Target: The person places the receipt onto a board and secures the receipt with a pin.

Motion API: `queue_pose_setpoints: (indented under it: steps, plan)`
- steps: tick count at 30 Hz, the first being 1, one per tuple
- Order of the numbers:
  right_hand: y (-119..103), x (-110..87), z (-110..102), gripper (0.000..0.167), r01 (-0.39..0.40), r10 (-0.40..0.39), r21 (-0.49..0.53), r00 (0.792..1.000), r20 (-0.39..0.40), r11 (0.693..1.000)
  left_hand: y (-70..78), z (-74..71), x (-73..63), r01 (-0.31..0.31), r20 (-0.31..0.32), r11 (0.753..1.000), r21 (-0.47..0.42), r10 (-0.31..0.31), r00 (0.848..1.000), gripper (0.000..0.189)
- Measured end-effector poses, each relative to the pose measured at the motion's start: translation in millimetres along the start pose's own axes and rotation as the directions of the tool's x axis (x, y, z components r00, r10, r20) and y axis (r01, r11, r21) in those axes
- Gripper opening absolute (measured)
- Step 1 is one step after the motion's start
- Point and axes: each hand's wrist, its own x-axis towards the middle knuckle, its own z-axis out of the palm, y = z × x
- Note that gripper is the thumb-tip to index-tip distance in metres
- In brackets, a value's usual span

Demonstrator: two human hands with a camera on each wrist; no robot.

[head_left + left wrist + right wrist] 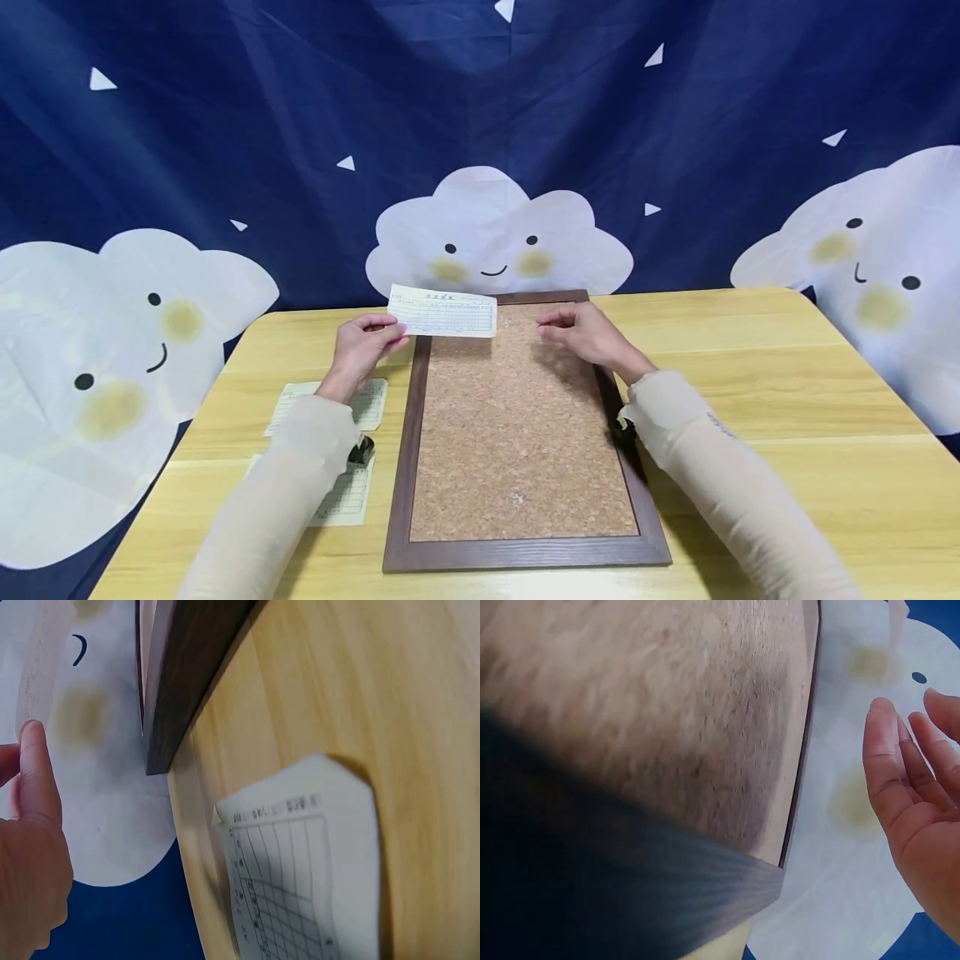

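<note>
Between thumb and fingers, my left hand point(363, 350) pinches the left end of a printed paper form point(442, 313). The form is held up over the top left corner of a cork board point(517, 425) in a dark wooden frame. My right hand point(588, 335) hovers above the board's upper right part, its fingers loosely bent with nothing between them. In the right wrist view the right hand's fingers point(883, 750) are spread apart and relaxed. The left wrist view shows the left thumb point(39, 776) against the edge-on paper.
Left of the board lie more printed forms, one farther back point(369, 406) and one nearer point(347, 498), partly covered by the left arm. Everything rests on a light wooden table point(750, 358). A dark blue curtain point(480, 100) with white clouds hangs behind it.
</note>
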Motion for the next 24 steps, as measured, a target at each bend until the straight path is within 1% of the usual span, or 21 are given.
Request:
queue_pose_setpoints:
  steps: [5, 8, 14, 19, 24]
  plan:
    - [-0.7, 5.7, 4.7, 0.031, -0.007, 0.007, 0.008, 1.0, -0.018, 1.0, -2.1, 4.9, 0.3, -0.008, 0.002, 1.0, 0.004, 0.008, 1.0, 0.016]
    - [-0.3, 9.0, 7.4, 0.03, -0.002, 0.003, 0.03, 1.0, -0.024, 1.0, -3.4, 7.8, 0.1, -0.009, 0.007, 1.0, 0.009, 0.009, 1.0, 0.016]
    - [-2.9, 14.1, 12.9, 0.028, 0.015, -0.014, 0.072, 1.0, -0.021, 0.997, -5.1, 12.3, -1.7, -0.008, 0.015, 1.0, -0.015, 0.009, 1.0, 0.016]
    - [-6.1, 16.7, 15.5, 0.028, 0.019, -0.018, 0.064, 1.0, -0.022, 0.998, -6.5, 14.5, -0.6, -0.017, 0.027, 1.0, -0.014, 0.018, 0.999, 0.017]
    - [-7.3, 21.5, 18.3, 0.028, 0.01, -0.007, 0.086, 0.999, -0.038, 0.996, -6.9, 16.4, -0.6, -0.024, 0.04, 1.0, -0.014, 0.025, 0.999, 0.016]
